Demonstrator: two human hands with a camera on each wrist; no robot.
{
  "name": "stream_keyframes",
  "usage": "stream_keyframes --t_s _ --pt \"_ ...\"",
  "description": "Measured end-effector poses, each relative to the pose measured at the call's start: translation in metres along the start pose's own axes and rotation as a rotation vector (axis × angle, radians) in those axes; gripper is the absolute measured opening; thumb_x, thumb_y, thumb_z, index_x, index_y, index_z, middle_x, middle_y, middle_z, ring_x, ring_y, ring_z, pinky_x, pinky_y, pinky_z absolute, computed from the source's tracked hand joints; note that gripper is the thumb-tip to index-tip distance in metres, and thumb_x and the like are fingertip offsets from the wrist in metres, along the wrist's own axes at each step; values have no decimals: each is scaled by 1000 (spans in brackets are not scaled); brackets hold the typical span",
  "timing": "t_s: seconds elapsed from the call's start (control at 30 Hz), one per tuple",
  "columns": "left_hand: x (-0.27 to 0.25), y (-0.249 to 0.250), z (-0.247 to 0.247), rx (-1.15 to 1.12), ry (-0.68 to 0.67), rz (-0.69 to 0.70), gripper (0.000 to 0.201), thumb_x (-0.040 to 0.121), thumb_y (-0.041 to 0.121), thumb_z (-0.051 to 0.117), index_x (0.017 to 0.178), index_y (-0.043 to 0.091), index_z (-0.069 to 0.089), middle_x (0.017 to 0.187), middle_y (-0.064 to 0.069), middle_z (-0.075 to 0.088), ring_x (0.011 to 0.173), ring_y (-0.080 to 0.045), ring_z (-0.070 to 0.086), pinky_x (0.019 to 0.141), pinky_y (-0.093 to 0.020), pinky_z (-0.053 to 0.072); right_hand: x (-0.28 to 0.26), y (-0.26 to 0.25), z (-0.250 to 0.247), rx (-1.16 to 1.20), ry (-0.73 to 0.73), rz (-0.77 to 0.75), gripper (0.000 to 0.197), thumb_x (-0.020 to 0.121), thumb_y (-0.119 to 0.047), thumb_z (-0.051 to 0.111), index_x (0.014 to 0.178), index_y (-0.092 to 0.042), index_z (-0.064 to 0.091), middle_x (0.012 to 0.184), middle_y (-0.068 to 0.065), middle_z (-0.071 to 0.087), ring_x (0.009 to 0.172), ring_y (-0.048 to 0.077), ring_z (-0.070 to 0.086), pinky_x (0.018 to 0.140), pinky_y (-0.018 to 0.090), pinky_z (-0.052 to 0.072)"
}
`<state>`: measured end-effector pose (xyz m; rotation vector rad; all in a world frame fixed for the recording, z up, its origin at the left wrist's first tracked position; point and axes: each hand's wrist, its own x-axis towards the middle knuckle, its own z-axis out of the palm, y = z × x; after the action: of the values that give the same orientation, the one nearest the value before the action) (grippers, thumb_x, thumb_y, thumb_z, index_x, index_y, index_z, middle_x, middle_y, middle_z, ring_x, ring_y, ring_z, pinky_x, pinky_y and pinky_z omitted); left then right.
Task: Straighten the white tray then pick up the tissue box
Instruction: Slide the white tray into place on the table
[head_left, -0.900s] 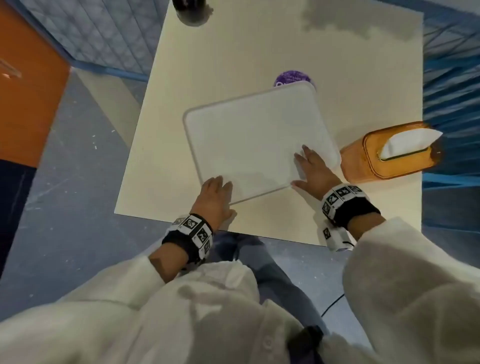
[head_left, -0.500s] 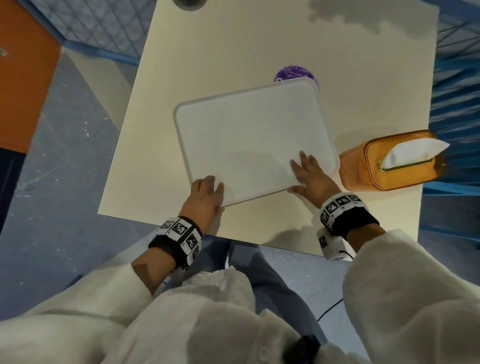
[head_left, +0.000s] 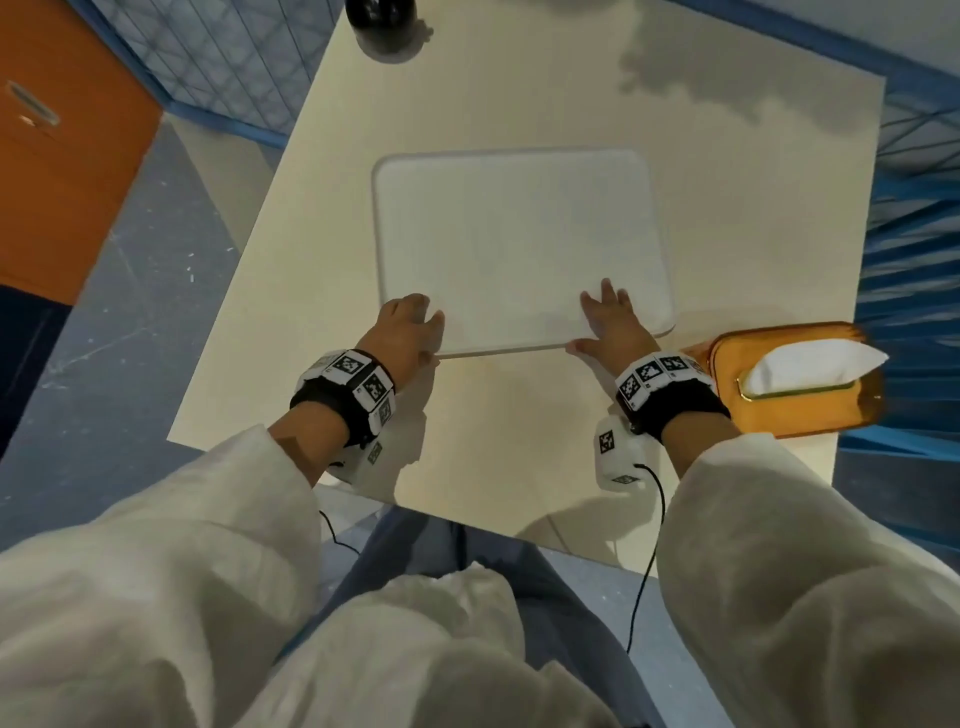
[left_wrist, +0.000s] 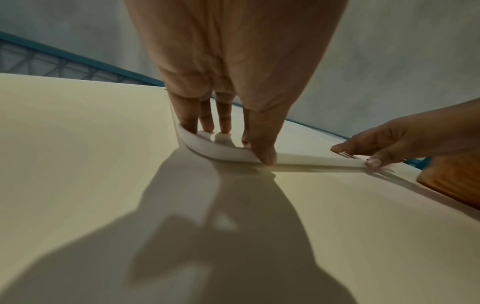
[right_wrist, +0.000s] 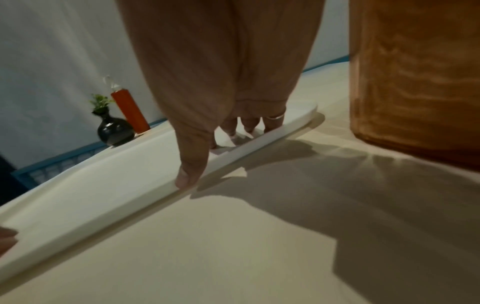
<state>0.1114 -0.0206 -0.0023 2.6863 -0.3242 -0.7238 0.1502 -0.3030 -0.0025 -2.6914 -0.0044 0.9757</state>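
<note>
Now the white tray (head_left: 519, 244) lies flat on the cream counter (head_left: 519, 93), its sides running close to square with the counter's edges, so the straightening looks nearly or fully done. Both hands sit at its near edge. The left hand (head_left: 402, 332) takes the near left corner: in the left wrist view its fingers (left_wrist: 205, 117) reach over the rim onto the tray's floor while the thumb presses the outside of the rim, a light pinch. The right hand (head_left: 610, 325) takes the near edge toward the right corner in the same way, fingers (right_wrist: 249, 123) inside and thumb against the rim's outer face.

The tray looks thin, stiff and light, with a low raised lip; it probably slides easily on the smooth counter, so small pushes at the corners should be enough to turn it.

The tissue box (head_left: 789, 384) stands just right of the right wrist, at the counter's near right corner, close to the edge and apart from the tray. Its amber case looks rigid and glossy, perhaps slippery, with a white tissue (head_left: 815, 364) standing out of the slot on top. The best hold is likely across the long sides, not the soft tissue, and without nudging it toward the edge.

A dark vase (right_wrist: 114, 129) with a green sprig and an orange-red bottle (right_wrist: 130, 111) stand at the far side.
</note>
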Motion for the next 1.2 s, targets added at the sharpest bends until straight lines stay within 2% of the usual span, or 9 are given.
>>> stream_keyframes --t_s 0.13,0.27,0.43,0.6,0.8,1.03,1.2 --pt "31 -2 -16 9 -22 8 53 89 13 54 137 9 33 151 -21 19 137 -42 14 110 -52 31 29 3 -20 136 41 34 84 80 -28 68 145 -13 17 159 10 -5 145 29 -8 120 48 5" --pt "62 -2 -31 25 -2 29 53 89 13 54 136 8 32 150 -22 20 137 -42 14 108 -54 34 59 1 -37 169 110 74 95 71 -34 76 144 -15 20 159 6 -3 146 26 -5 120 50 3" --pt "102 -5 -50 47 -11 48 54 89 17 55 137 10 31 150 -20 19 136 -40 15 107 -51 35 95 6 -62 155 116 105 103 64 -37 80 144 -15 19 159 5 0 146 26 -3 120 51 8" --pt "138 -5 -64 44 -16 62 53 89 15 54 137 10 31 150 -17 19 137 -37 14 108 -50 35 124 14 -87 135 104 121 109 64 -39 80 146 -12 14 159 4 6 146 25 -2 121 47 8" --pt "176 2 -81 39 -7 51 52 89 20 55 135 13 34 150 -16 20 136 -37 16 107 -50 37 153 23 -120 109 83 117 102 68 -35 78 146 -14 15 159 5 -1 146 24 -3 119 39 8" --pt "212 8 -101 103 -23 88 51 90 22 54 134 9 34 148 -20 21 134 -40 18 104 -49 37 181 30 -145 79 113 108 99 69 -37 77 145 -17 18 159 6 -3 146 24 -1 120 39 9" --pt "220 10 -115 84 -38 64 51 88 21 56 134 12 37 148 -17 22 134 -39 20 107 -47 35 186 31 -145 133 159 114 99 67 -40 78 144 -17 21 159 6 0 146 25 -1 121 41 10"
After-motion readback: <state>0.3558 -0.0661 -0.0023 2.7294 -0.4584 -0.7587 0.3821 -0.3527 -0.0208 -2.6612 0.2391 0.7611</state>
